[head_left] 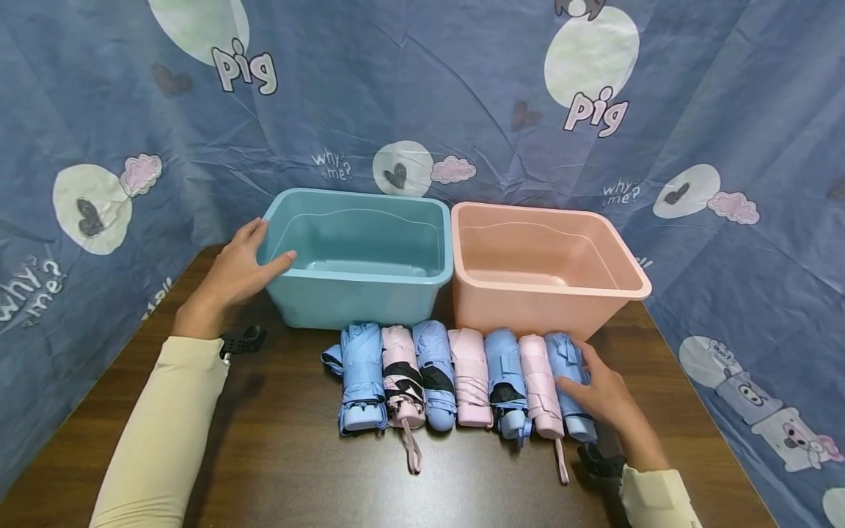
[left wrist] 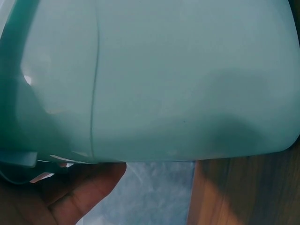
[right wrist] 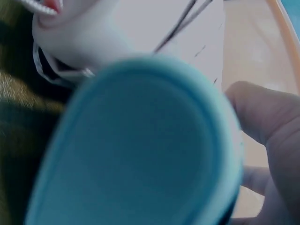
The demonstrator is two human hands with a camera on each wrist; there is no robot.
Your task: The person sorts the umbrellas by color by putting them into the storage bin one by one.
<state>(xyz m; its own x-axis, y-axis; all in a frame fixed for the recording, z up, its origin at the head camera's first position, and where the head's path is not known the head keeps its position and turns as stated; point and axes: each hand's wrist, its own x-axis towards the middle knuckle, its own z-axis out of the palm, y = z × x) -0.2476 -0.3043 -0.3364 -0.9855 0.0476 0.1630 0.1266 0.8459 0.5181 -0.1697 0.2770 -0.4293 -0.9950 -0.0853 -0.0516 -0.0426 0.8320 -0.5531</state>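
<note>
My left hand (head_left: 236,268) rests spread at the left end of a teal plastic bin (head_left: 350,301), thumb over the front corner of its rim. The left wrist view shows fingers (left wrist: 93,190) along the edge of the bin's end wall. My right hand (head_left: 604,389) grips a folded blue umbrella (head_left: 561,353), the rightmost of a row, with thumb and fingers on either side of it. Its rounded handle end (right wrist: 136,150) fills the middle of the right wrist view. Directly left of it lies a folded pink umbrella (head_left: 538,374) with a wrist strap.
A peach bin (head_left: 521,308) stands right of the teal one; the insides of both look bare. More folded umbrellas lie side by side on the brown wooden table (head_left: 297,469), among them a pink one (head_left: 470,367) and a blue one (head_left: 361,367). Patterned blue cloth (head_left: 330,88) hangs behind.
</note>
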